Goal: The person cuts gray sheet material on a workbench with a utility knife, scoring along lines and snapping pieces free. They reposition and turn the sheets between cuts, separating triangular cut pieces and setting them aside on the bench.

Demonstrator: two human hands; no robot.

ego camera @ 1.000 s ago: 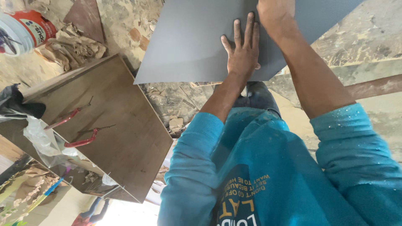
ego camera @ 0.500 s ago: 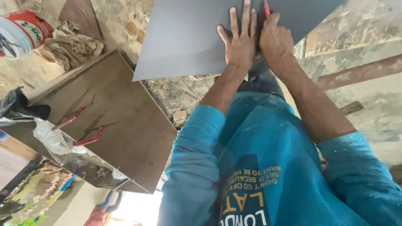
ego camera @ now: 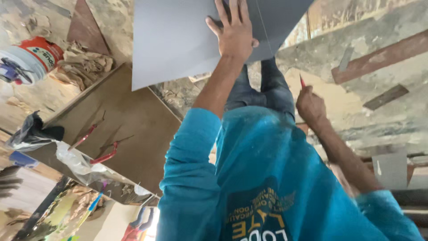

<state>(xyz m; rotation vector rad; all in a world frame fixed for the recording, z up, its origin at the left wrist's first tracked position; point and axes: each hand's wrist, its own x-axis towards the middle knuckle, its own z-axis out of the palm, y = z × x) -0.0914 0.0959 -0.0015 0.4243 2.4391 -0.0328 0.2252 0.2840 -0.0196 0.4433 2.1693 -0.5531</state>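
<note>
Person wears a bright teal long-sleeved shirt [ego camera: 267, 178]; sleeves are pushed up, ending below the elbows. Yellow printed lettering and emblem on the shirt front, low toward the hem. Fine pale speckling on the fabric. Beyond the shirt: dark blue-grey jeans [ego camera: 263, 91]. Both hands bare, no gloves.

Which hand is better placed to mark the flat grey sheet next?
Probably the right hand: it grips a thin red tool just off the flat grey sheet. The left hand lies spread on it, pinning it.

Building site or workshop – rough debris-strewn floor [ego camera: 383, 111], wooden board [ego camera: 129, 134], paint bucket [ego camera: 31, 58], grey tile [ego camera: 178, 40].
</note>
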